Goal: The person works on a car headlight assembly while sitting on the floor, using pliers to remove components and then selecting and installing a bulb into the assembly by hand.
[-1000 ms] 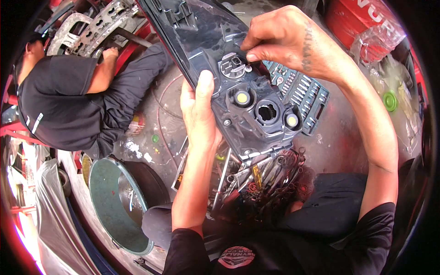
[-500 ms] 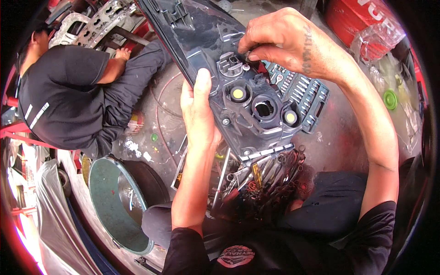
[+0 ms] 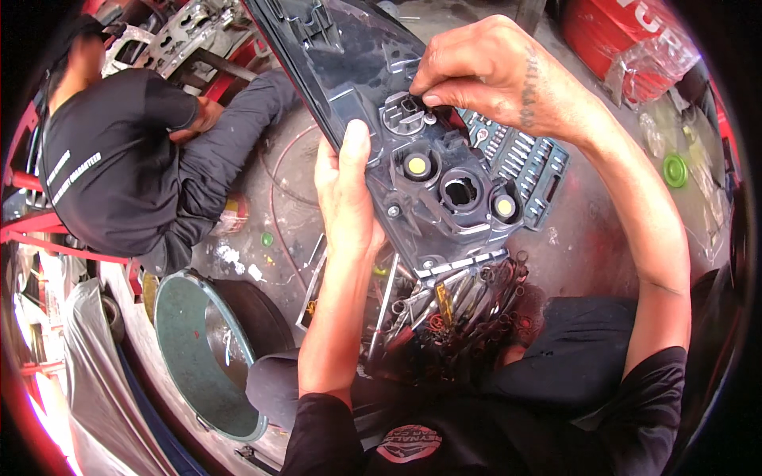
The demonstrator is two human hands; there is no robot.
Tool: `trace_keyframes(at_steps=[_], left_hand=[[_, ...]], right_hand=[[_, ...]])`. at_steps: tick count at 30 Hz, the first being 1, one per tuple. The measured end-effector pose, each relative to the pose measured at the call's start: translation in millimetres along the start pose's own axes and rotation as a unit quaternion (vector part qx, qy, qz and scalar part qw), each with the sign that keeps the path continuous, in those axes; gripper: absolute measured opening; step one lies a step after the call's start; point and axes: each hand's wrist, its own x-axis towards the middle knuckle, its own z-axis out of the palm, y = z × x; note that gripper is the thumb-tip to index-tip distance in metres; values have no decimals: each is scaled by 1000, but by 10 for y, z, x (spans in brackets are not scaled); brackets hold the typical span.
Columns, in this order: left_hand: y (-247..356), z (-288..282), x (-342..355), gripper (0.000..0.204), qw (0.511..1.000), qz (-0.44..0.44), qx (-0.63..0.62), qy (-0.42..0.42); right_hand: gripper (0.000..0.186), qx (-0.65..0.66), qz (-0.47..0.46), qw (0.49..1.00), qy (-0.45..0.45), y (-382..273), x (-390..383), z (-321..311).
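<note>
- Head view: one dark lamp housing [image 3: 389, 151], raised above the floor at a slant, between the fingers of both hands.
- Left hand [image 3: 347, 202]: thumb pressed on the near face, its other fingers mostly hidden behind; closed firmly on the housing's left edge.
- Right hand [image 3: 488, 75]: thumb and forefinger drawn nearly together at the housing's far right edge; whether anything sits between them cannot be told.
- Round ribbed cap [image 3: 402, 115]: just left of the right fingertips, apart from the left thumb.
- Two yellow-centred sockets, upper [image 3: 417, 166] and lower [image 3: 504, 207], with an open round socket [image 3: 459, 192] between: all nearer the wearer than the right fingers.
- Changed in the last half second: housing shifted slightly rightward; right fingers at much the same spot; co-worker [image 3: 119, 166], well left of the fingers, bent further forward.
- Bearing on the work: judged a small adjustment of hold, with attention on the edge beside the cap; no part visibly added or removed.
- Socket set case [image 3: 548, 178]: beyond the housing, below and right of the right fingers.
- Heap of hand tools [image 3: 452, 313]: below and right of the left fingers.
</note>
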Motion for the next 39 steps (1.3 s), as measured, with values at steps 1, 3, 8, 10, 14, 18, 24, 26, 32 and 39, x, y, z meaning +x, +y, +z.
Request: trace_keyframes(at_steps=[1,3,8,10,14,18,24,26,32,39], left_hand=[[-6,3,-2,47,1000,-5,-2,-9],[-26,1,-5,48,1000,-1,-2,-8],[1,22,-34,49,1000,5,-7,-1],[10,30,-28,50,1000,20,12,-2],[18,44,-14,50,1000,21,11,3],[36,49,20,50,1000,15,12,1],[37,39,54,53,1000,19,-5,-4],[39,36,52,54,1000,24,-5,-5],[58,40,37,55,999,41,27,-1],[38,77,29,52,999,37,20,-5]], right_hand=[[15,8,12,1000,-5,-11,-7,-6],[16,2,13,1000,-4,-24,-23,-21],[21,84,122,989,20,-99,-82,-23],[24,77,133,988,-4,-85,-79,-77],[23,111,132,985,-9,-70,-62,-93],[23,148,173,974,5,-66,-57,-82],[22,125,153,980,26,-112,-25,-161],[21,91,123,988,24,-80,-29,-159],[19,102,126,987,5,-87,-5,-125],[21,56,66,996,8,-4,-21,-118]])
